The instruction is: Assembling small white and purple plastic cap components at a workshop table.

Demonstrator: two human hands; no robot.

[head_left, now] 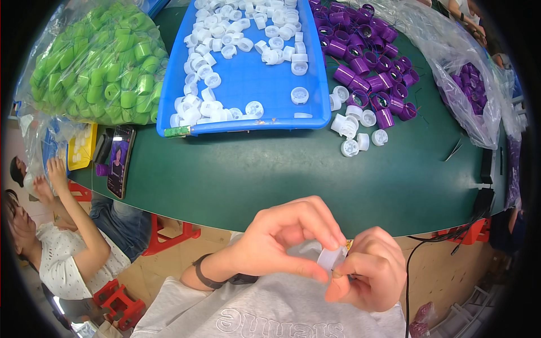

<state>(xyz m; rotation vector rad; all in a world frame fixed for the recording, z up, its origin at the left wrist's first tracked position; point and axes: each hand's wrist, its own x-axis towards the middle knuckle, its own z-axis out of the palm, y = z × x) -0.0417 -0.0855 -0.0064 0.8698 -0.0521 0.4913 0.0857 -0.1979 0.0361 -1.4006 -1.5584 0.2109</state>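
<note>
Close to my body, just off the table's near edge, my left hand (293,239) pinches a small translucent white plastic cap (329,259) between thumb and fingers. My right hand (375,270) is closed against the cap's other side, its fingers curled and its thumb covered by an orange finger cot (337,288). A tiny yellowish part (349,245) shows behind the cap, between the hands; its kind I cannot make out. Similar white caps (350,147) lie loose on the green table (253,169), beside a pile of purple plastic cylinders (360,81) with thin wires.
A blue tray (253,81) of white caps stands ahead, beside a clear bag of green cylinders (107,73). A phone (120,161) and a yellow tray (82,147) are at left, near a co-worker (73,253). At right are a bag of purple parts (470,90) and black cables (479,211).
</note>
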